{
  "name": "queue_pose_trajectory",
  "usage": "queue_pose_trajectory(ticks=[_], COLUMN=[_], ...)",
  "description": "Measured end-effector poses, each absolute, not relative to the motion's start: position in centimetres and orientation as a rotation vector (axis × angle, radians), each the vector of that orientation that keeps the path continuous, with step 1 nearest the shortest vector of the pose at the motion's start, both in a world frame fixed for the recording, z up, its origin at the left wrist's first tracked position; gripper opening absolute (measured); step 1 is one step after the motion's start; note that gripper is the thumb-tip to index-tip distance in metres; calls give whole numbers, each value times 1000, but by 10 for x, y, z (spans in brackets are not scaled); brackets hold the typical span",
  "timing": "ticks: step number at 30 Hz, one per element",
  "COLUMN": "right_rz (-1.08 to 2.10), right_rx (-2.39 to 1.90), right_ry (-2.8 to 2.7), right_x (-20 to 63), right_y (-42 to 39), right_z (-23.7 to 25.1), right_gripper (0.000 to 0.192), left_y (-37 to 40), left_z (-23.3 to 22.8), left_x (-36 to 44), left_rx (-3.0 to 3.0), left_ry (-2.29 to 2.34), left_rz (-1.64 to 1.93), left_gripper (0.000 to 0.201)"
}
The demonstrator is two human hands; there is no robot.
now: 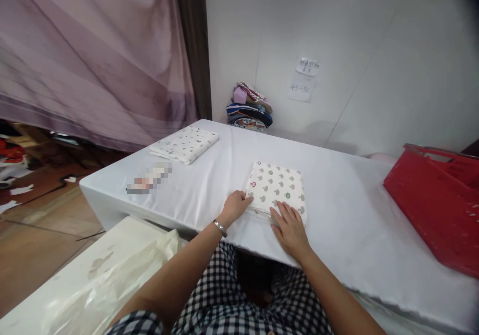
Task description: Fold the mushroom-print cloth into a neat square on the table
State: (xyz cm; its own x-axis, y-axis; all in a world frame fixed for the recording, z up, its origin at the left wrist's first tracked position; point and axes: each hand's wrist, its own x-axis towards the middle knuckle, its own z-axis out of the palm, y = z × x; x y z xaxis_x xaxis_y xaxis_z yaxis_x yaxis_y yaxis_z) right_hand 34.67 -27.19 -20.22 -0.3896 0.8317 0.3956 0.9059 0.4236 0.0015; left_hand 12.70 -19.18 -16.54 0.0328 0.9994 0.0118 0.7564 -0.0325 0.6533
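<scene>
A white-draped bench stands against a pale wall, with a curtain at ten o'clock. The folded cloth lies at twelve o'clock from the hands, its long axis across the bench. The left hand curls loosely at its near-left corner; the right hand lies flat and open on its near edge. A red basket sits at three o'clock.

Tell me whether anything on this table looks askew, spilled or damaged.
Nothing stands out. The folded patterned cloth lies flat and square under the left hand and right hand; the second folded cloth is neat, the red basket sits on the table, and the stacked fabrics rest against the wall.
</scene>
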Motion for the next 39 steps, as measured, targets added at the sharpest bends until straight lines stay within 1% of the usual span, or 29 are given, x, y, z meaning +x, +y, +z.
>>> queue_pose_trajectory(ticks=[3, 11, 13, 15, 17, 19, 21, 24, 27, 32, 34, 36, 39], right_rz=[-314, -305, -304, -304, -304, -304, -301, -283, -233, 10, -18, -82, -2], right_rx=[-1484, -1480, -1476, -1475, -1481, -1490, -1498, -1502, -1514, -1578, -1611, -1715, -1999], right_ry=[-2353, -2357, -2358, -2361, -2358, -2358, -2359, -2351, -2342, -2259, -2170, -2089, -2019], right_x=[347, 347, 347, 346, 346, 345, 345, 344, 343, 345, 350, 357, 368], right_y=[-272, -272, -272, -272, -271, -271, -271, -273, -275, -258, -240, -221, -199], right_z=[-202, -202, -203, -203, -203, -202, -202, -202, -200, -176, -165, -160, -171], right_gripper=[46, 46, 46, 46, 46, 46, 46, 46, 47, 48, 49, 51, 56], left_y=[-192, -192, -193, -194, -194, -191, -186, -179, -174, -173, -172, -172, -174], left_z=[-166, -169, -166, -161, -156, -153, -157, -171, -188, -195, -194, -194, -194], left_x=[125, 120, 124, 132, 146, 162, 173, 179, 175, 173, 174, 175, 175], left_rx=[1833, 1959, 1976, 2093, 2306, 2514, 2657, 2736, 2749, 2770, 2767, 2768, 2776], left_ry=[1784, 1802, 1847, 1857, 1740, 1553, 1424, 1384, 1412, 1421, 1422, 1431, 1436], left_rz=[688, 483, 558, 742, 929, 987, 930, 782, 763, 777, 769, 770, 773], left_gripper=[34, 32, 25, 17, 23, 33, 41, 47, 48, 47, 48, 48, 47])
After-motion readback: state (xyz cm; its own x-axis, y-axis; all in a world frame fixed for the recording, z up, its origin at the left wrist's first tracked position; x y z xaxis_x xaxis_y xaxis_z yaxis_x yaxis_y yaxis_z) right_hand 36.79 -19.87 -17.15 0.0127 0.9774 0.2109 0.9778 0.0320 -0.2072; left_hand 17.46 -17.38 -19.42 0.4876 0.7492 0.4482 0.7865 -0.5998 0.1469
